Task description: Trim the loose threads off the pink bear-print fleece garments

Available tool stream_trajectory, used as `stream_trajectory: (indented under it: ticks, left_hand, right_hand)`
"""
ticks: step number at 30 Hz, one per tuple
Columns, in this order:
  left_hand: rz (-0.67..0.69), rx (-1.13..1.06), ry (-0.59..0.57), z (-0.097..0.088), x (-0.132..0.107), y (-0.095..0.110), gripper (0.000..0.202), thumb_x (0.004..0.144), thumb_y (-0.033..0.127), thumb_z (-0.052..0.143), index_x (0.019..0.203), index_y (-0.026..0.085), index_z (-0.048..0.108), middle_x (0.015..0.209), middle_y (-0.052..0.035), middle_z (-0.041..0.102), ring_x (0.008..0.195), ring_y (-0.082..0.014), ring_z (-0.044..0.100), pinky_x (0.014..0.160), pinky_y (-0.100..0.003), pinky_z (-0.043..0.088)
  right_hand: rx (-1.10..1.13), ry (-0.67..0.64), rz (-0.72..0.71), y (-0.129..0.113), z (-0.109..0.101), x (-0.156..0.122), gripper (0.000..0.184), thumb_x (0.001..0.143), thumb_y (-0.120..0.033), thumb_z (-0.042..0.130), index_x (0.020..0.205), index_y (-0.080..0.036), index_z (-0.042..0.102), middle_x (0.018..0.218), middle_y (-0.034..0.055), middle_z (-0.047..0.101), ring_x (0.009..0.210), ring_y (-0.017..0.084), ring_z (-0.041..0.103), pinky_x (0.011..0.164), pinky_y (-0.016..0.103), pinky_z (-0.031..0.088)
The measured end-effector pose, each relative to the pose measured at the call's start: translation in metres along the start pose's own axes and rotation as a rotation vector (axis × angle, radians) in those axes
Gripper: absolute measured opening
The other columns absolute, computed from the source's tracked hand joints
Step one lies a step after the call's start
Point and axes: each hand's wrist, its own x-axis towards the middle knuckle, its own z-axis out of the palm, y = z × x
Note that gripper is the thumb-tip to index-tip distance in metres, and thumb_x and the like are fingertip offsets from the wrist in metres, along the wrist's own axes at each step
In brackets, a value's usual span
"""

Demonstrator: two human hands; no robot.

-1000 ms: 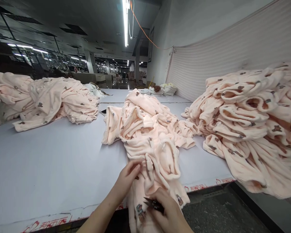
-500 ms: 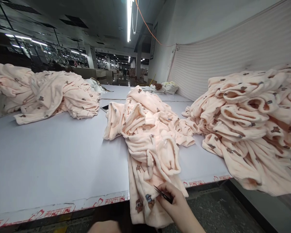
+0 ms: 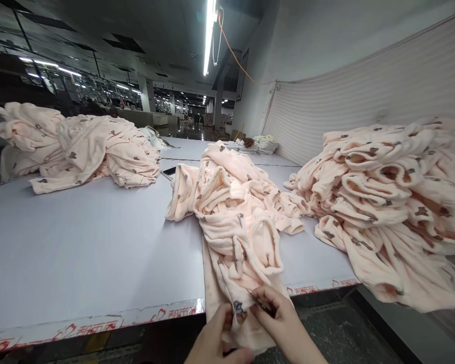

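A pale pink fleece garment (image 3: 235, 222) with small brown bear prints lies bunched on the white table (image 3: 91, 253), its lower end hanging over the front edge. My left hand (image 3: 216, 338) pinches that hanging end from the left. My right hand (image 3: 280, 323) grips small dark thread snips (image 3: 261, 303), their tips at the fabric near a printed bear patch.
A big pile of the same pink garments (image 3: 390, 202) fills the table's right side and overhangs it. Another pile (image 3: 79, 146) sits at the far left. A phone (image 3: 169, 171) lies behind the middle garment. Folded stacks (image 3: 263, 144) sit far back by the wall.
My left hand left the garment, dropped out of view, then came back up to pinch the hanging end. My right hand with the snips stayed at the fabric's lower edge.
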Motion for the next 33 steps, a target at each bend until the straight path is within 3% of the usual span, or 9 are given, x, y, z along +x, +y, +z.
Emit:
stream_trajectory:
  ticks: [2,4,8,12,17,22,26,29,33]
  left_hand:
    - [0.105,-0.063,0.086,0.018,0.025,-0.006,0.026,0.072,0.036,0.067,0.090,0.020,0.058,0.082,-0.0013,0.061,0.079,-0.0195,0.057,0.067,-0.026,0.045]
    - [0.193,0.017,0.195,0.026,0.037,-0.009,0.013,0.080,0.033,0.056,0.082,0.019,0.055,0.075,0.0006,0.055,0.073,-0.0170,0.053,0.067,-0.026,0.043]
    - [0.296,0.328,0.266,0.019,0.032,-0.006,0.004,0.080,0.019,0.051,0.077,0.020,0.053,0.071,0.0015,0.050,0.068,-0.0167,0.048,0.064,-0.026,0.037]
    - [0.278,0.363,0.250,0.012,0.025,0.003,0.005,0.079,0.016,0.049,0.078,0.020,0.052,0.072,0.0012,0.050,0.069,-0.0171,0.048,0.064,-0.026,0.037]
    - [0.216,0.131,0.193,0.014,0.029,0.009,0.005,0.082,0.024,0.050,0.081,0.019,0.051,0.075,0.0009,0.053,0.072,-0.0168,0.050,0.066,-0.026,0.040]
    - [0.215,0.113,0.204,0.014,0.028,0.007,0.004,0.080,0.023,0.053,0.080,0.019,0.052,0.074,0.0019,0.052,0.071,-0.0154,0.050,0.065,-0.025,0.039]
    - [0.220,0.126,0.213,0.012,0.030,0.002,0.013,0.082,0.031,0.054,0.079,0.019,0.054,0.072,0.0022,0.051,0.068,-0.0144,0.048,0.063,-0.024,0.039]
    - [0.233,0.112,0.204,0.013,0.033,-0.003,0.018,0.082,0.037,0.056,0.079,0.019,0.055,0.072,0.0016,0.053,0.069,-0.0155,0.052,0.063,-0.024,0.041]
    - [0.276,0.066,0.305,0.012,0.031,-0.003,0.027,0.080,0.035,0.060,0.102,0.022,0.053,0.090,-0.0033,0.065,0.085,-0.0199,0.059,0.080,-0.030,0.043]
  right_hand:
    - [-0.319,0.030,-0.058,-0.001,-0.005,-0.008,0.014,0.078,-0.014,0.050,0.083,-0.021,0.061,0.080,0.0008,0.062,0.074,0.018,0.060,0.067,0.026,0.045]
    - [-0.560,0.051,-0.100,-0.004,-0.011,-0.016,0.021,0.080,-0.014,0.048,0.093,-0.024,0.062,0.086,0.0014,0.063,0.076,0.019,0.063,0.066,0.026,0.046]
    - [-0.754,0.078,-0.243,-0.018,-0.019,-0.026,0.030,0.083,-0.025,0.053,0.113,-0.025,0.058,0.096,0.0040,0.065,0.078,0.019,0.066,0.065,0.027,0.050]
    - [-0.888,0.109,-0.358,-0.026,-0.020,-0.027,0.030,0.084,-0.024,0.054,0.113,-0.024,0.060,0.092,0.0048,0.068,0.072,0.021,0.066,0.063,0.029,0.051]
    - [-0.857,0.139,-0.355,-0.023,-0.017,-0.023,0.027,0.087,-0.023,0.050,0.112,-0.025,0.061,0.096,0.0047,0.070,0.075,0.020,0.067,0.064,0.029,0.053]
    - [-0.758,0.117,-0.386,-0.022,-0.016,-0.019,0.027,0.087,-0.026,0.053,0.112,-0.027,0.062,0.096,0.0028,0.070,0.077,0.019,0.068,0.065,0.026,0.053]
    - [-0.699,0.223,-0.346,-0.011,-0.011,-0.016,0.024,0.092,-0.027,0.043,0.106,-0.028,0.062,0.089,0.0018,0.069,0.076,0.018,0.068,0.065,0.026,0.052]
    - [-0.649,0.291,-0.287,0.003,-0.002,-0.017,0.030,0.085,-0.034,0.053,0.114,-0.028,0.057,0.093,0.0024,0.068,0.079,0.020,0.068,0.065,0.027,0.053]
    - [-0.581,0.300,-0.230,0.012,0.003,-0.012,0.028,0.080,-0.023,0.051,0.106,-0.027,0.059,0.091,0.0007,0.068,0.077,0.019,0.068,0.062,0.026,0.053]
